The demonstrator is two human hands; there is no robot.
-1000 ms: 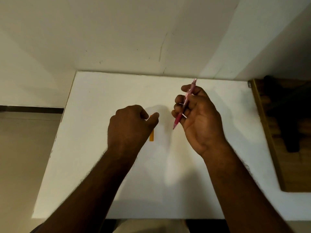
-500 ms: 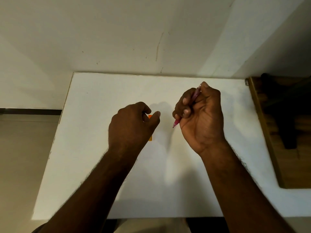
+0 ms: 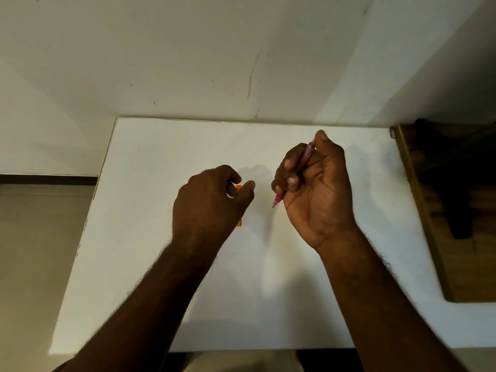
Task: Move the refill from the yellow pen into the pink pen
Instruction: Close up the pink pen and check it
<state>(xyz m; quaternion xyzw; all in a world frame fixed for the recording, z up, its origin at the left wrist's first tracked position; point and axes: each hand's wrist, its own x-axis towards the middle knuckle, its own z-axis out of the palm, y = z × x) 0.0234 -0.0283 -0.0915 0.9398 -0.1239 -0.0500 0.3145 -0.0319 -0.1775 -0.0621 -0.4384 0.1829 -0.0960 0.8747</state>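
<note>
My right hand [image 3: 315, 191] is closed in a fist around the pink pen [image 3: 306, 154], held above the white table [image 3: 161, 162]. The pen's tip sticks out below the fist toward the lower left, and my thumb presses on its top end. My left hand [image 3: 208, 205] hovers at the middle of the table with its fingers curled over the yellow pen [image 3: 239, 187]. Only two short orange-yellow bits of that pen show, one between thumb and forefinger and one below the hand. The refill is not visible.
A white wall rises behind the table. A wooden box [image 3: 440, 210] with dark contents stands against the table's right edge. The floor lies beyond the left edge [image 3: 88, 210].
My right hand has turned the pink pen into a fist grip and put the thumb on its top. My left hand has closed further over the yellow pen.
</note>
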